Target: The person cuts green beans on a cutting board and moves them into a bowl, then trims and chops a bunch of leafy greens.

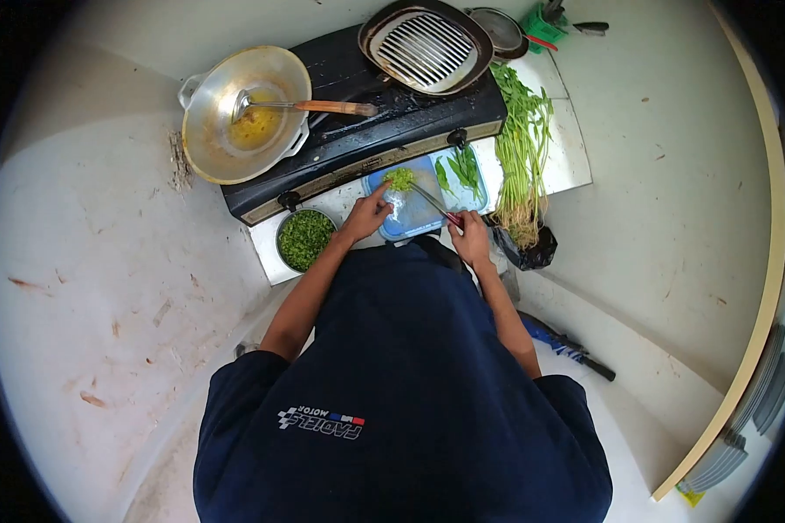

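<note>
I see the right hand (472,240) clamped round the reddish handle (454,219) of a slim metal knife (431,199), its tip at a crumbly mound of finely chopped yellow-green herbs (399,179) on a glossy, round-cornered blue board (401,230). The left hand (368,214), fingers apart, reaches the mound's edge. On the navy fabric shirt (427,349), upside down, runs "FADIELS MOTOR" in slanted white letters (321,424).
</note>
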Tool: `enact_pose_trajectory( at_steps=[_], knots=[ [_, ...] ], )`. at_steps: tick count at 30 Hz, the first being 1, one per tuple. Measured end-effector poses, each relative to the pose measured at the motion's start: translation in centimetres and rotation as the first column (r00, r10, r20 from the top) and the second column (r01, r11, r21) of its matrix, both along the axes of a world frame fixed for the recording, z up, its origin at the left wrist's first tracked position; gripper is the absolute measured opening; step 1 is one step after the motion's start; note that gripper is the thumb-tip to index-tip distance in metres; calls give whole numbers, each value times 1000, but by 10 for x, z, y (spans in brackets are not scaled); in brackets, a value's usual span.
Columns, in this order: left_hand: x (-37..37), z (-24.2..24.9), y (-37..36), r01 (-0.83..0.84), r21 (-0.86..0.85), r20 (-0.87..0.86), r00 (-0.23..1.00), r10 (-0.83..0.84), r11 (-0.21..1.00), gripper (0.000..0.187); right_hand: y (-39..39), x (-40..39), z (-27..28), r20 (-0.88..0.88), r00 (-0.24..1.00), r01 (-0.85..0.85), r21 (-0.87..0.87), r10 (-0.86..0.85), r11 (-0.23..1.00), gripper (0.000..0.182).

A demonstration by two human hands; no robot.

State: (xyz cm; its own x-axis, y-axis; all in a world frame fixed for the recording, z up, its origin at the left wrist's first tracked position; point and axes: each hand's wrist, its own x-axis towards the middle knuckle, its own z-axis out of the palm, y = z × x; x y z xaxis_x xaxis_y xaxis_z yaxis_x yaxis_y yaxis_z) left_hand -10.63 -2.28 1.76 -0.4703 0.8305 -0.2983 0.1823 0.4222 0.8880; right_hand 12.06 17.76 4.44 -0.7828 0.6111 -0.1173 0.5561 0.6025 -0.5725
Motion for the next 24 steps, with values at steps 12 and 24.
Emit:
enact_pose_trajectory(
  at_steps=[12,24],
  knots=[
    [25,28,53,17,-12,-63,998,-18,1000,50,-7,75,-9,89,975,214,-165,-202,963,26],
    [58,30,134,230,8,-238,946,-221,973,36,26,121,-9,-30,924,370,-173,-380,913,28]
  ],
)
